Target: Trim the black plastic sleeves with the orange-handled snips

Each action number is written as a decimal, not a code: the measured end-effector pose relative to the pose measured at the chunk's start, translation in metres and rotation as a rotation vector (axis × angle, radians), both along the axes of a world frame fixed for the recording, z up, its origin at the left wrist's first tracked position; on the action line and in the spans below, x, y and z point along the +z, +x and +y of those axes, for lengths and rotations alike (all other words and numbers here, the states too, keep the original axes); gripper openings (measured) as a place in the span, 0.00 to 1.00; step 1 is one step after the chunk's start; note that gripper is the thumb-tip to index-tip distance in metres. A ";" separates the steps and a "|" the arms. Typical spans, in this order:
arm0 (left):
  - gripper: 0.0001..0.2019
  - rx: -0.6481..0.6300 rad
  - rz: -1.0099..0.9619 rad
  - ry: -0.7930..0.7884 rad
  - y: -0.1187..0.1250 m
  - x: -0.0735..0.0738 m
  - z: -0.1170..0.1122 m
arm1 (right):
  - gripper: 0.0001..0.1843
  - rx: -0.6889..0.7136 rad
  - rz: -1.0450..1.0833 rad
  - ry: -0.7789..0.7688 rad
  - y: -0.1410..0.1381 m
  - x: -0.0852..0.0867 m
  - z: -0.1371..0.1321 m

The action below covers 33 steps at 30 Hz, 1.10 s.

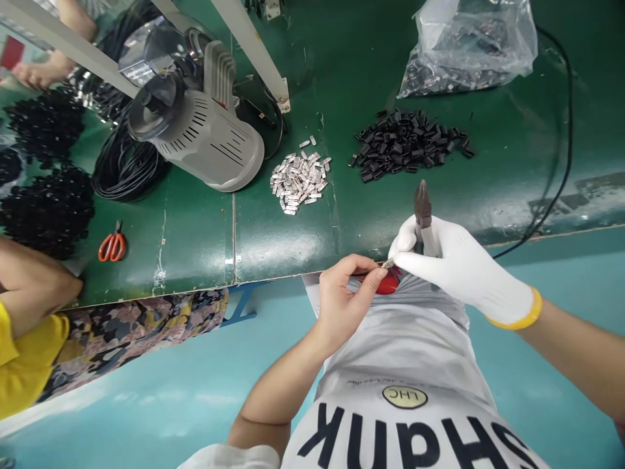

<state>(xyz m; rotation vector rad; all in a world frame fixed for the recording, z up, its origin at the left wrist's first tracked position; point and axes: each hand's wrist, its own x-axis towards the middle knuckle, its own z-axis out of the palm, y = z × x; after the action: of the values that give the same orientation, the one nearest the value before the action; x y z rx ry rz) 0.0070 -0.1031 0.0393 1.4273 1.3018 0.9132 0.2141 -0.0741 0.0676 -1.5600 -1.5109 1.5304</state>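
Holding, left: bare left hand [344, 303] pinches a small metal piece [388, 264] between thumb and fingertips, just over the near edge of the green workbench [234, 277].
Holding, right: white-gloved right hand [454, 267], yellow cuff, grips pliers [422, 208], nose pointing over that edge.
Hands: apart but just beside each other, the small metal piece near the pliers.
Beyond edge: loose silver pieces [297, 179], black pieces [407, 143], grey machine [198, 130], orange scissors [112, 246].
Along edge, far left: co-worker's arm [34, 286], yellow sleeve.

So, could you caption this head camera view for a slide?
A white-gloved right hand holds pliers while the bare left hand pinches a small metal piece beside a green workbench.
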 end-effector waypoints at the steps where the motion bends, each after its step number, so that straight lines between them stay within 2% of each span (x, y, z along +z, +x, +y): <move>1: 0.09 0.011 -0.026 -0.029 0.000 -0.001 0.001 | 0.10 -0.009 0.009 -0.003 0.000 0.000 -0.001; 5: 0.13 -0.084 -0.138 -0.126 -0.003 -0.002 0.004 | 0.10 -0.029 0.015 -0.004 -0.001 0.001 -0.005; 7: 0.12 -0.120 -0.154 -0.143 -0.004 -0.003 0.004 | 0.09 -0.030 0.028 -0.018 -0.002 -0.001 -0.006; 14: 0.10 -0.096 -0.154 -0.097 -0.004 -0.010 0.003 | 0.08 -0.040 0.144 -0.040 -0.003 -0.008 -0.008; 20: 0.09 -0.123 -0.227 -0.097 -0.004 -0.019 0.004 | 0.08 -0.012 0.094 -0.046 -0.001 -0.009 -0.010; 24: 0.10 -0.135 -0.198 -0.073 -0.004 -0.022 0.005 | 0.10 -0.020 0.036 -0.028 -0.002 -0.008 -0.009; 29: 0.10 -0.112 -0.035 0.023 -0.002 -0.016 0.008 | 0.08 -0.041 -0.042 0.052 0.001 -0.005 -0.010; 33: 0.08 -0.194 -0.003 0.064 -0.003 -0.011 0.011 | 0.07 -0.003 -0.156 0.086 0.005 -0.001 -0.013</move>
<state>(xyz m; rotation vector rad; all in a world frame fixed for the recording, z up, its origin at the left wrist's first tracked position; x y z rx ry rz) 0.0044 -0.0923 0.0288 1.5714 1.1177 0.8322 0.2193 -0.0873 0.0667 -1.6640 -1.6350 1.3502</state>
